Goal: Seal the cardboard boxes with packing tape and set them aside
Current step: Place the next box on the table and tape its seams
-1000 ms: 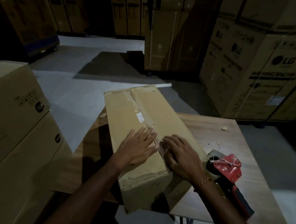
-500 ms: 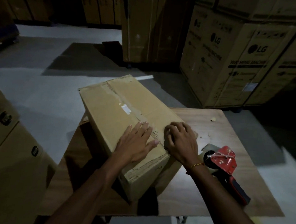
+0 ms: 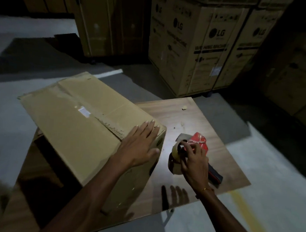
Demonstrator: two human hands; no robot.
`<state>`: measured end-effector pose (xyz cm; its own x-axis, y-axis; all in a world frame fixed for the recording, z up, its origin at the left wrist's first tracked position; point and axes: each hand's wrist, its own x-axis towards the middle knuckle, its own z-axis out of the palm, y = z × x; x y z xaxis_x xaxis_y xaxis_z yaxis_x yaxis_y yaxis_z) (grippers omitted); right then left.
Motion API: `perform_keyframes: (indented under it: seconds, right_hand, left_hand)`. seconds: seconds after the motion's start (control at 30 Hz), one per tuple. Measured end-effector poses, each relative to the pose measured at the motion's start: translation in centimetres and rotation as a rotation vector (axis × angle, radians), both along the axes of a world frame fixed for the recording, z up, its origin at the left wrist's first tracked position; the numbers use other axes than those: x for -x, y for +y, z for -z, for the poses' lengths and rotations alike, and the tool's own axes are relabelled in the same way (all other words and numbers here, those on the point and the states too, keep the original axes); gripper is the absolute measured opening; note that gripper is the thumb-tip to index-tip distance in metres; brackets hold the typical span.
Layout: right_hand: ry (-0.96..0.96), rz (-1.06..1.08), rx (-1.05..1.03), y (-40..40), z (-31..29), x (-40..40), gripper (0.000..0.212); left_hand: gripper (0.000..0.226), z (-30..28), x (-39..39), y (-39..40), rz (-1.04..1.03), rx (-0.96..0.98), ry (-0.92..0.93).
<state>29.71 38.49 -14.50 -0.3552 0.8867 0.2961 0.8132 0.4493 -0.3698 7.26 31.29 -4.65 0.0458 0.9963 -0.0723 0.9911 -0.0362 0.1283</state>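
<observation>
Behind, stacked LG cartons

Dim scene; one pool of light hits the wooden tabletop, hand shadow on it (finger-shaped), dark vignetted corners, soft blur, wide-angle bending at edges.

Long plain brown cardboard box lies flat on table, flaps closed (torn centre seam, old tape residue). Red-bodied, dark-handled packing tape dispenser sits just right of it.
</observation>
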Motion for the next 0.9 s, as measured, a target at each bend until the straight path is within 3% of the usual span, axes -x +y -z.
perform_keyframes:
  seconds: [0.17, 0.33, 0.63, 0.73, 0.9]
  right_hand:
    - [-0.223, 0.143, 0.167, 2.7, 4.4, -5.3, 0.084]
    - [-0.194, 0.139, 0.223, 5.9, 7.3, -6.9, 0.112]
    - [-0.214, -0.036, 0.206, 10.4, 8.4, -9.0, 0.106]
    - [-0.098, -0.081, 0.257, 12.0, 7.4, -8.9, 0.104]
    - [0.333, -0.074, 0.466, 14.4, 4.5, -8.6, 0.086]
  left_hand:
    - [0.066, 1.3, -1.8, 1.7, -0.086, -0.045, 0.077]
    - [0.064, 1.3, -3.3, 4.8, -0.159, -0.071, 0.074]
    - [0.062, 1.6, -5.5, 12.8, -0.305, -0.065, 0.05]
    - [0.062, 1.4, -5.9, 15.4, -0.36, -0.056, 0.009]
    - [0.063, 1.1, -6.5, 18.5, -0.43, -0.073, -0.043]
